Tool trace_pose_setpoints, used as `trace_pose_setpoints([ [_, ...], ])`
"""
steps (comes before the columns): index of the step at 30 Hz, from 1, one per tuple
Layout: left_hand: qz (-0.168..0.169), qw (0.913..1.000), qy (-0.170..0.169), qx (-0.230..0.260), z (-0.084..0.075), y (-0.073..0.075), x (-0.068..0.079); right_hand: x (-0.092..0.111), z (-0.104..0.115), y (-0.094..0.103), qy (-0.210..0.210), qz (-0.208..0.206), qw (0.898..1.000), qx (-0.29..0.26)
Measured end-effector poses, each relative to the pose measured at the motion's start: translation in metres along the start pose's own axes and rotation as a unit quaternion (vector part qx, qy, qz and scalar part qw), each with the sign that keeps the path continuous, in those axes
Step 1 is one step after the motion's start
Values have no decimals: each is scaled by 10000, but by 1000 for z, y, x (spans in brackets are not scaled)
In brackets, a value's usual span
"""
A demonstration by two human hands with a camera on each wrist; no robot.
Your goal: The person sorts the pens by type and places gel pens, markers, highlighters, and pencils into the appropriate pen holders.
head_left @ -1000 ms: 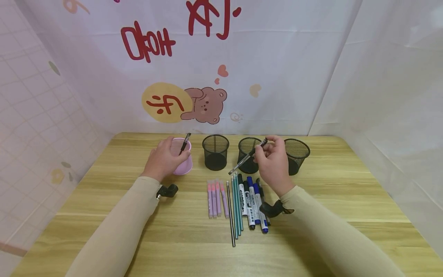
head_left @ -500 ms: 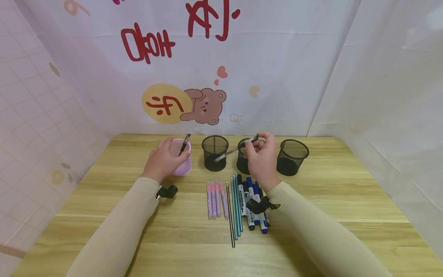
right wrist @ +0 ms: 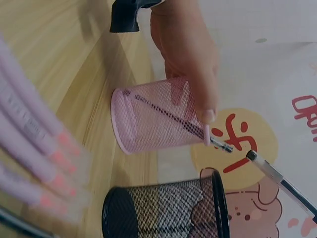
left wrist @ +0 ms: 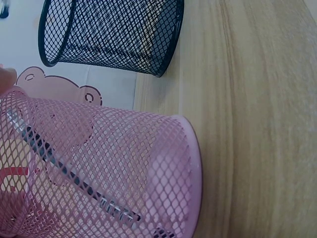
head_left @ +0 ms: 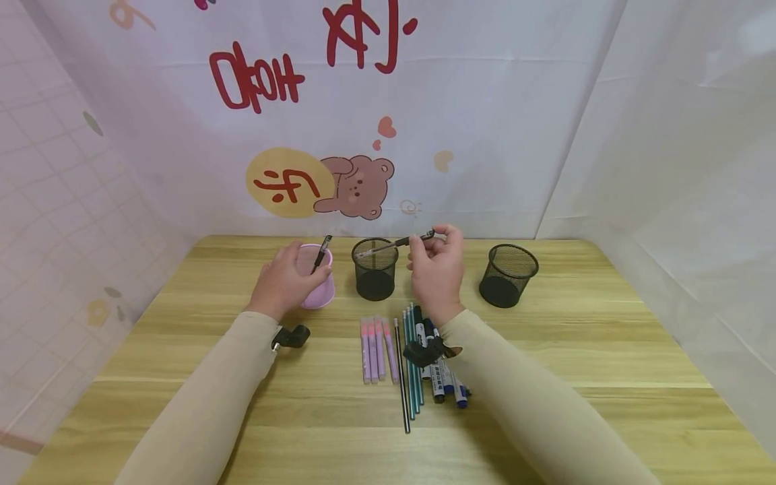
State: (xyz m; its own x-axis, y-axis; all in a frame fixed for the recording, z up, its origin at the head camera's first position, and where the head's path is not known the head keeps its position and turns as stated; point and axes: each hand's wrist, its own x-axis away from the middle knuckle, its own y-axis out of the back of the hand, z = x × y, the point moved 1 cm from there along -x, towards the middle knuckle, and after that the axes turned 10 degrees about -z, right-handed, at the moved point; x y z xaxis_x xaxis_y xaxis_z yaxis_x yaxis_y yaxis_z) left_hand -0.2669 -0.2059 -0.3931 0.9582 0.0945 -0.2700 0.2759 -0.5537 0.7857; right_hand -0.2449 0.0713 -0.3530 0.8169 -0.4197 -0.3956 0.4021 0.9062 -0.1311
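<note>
My left hand [head_left: 283,279] grips the pink mesh pen holder [head_left: 319,295] near its rim, at the back left of the table. One black gel pen [head_left: 321,254] leans inside it, seen through the mesh in the left wrist view. With thumb and fingertips, my right hand [head_left: 438,269] pinches another clear-barrelled gel pen [head_left: 388,246] by its black end. Its clear end points left, above the black mesh pen holder [head_left: 374,286] beside the pink one. In the right wrist view this pen [right wrist: 283,182] is apart from the pink holder's rim.
Another black mesh holder [head_left: 508,276] stands at right; a third is hidden behind my right hand. In front lie several purple highlighters [head_left: 374,350], a dark striped pencil [head_left: 403,377], green pencils [head_left: 415,377] and whiteboard markers [head_left: 438,384]. A printed cloth [head_left: 485,135] hangs behind the table.
My right hand has moved left with the gel pen, from over the right-hand holders toward the pink one, and the pen lies flatter. My left hand stays on the pink holder.
</note>
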Motion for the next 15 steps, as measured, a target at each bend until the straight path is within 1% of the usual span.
trace_pose_setpoints([
  [9,12,10000,13,48,0,1,1,8,-2,-25,-13,141,9999,20],
  [12,-5,10000,14,77,0,1,1,9,-2,-34,12,145,9998,122],
  [15,-9,10000,8,54,0,0,0,10,-3,-41,141,145,9993,301],
])
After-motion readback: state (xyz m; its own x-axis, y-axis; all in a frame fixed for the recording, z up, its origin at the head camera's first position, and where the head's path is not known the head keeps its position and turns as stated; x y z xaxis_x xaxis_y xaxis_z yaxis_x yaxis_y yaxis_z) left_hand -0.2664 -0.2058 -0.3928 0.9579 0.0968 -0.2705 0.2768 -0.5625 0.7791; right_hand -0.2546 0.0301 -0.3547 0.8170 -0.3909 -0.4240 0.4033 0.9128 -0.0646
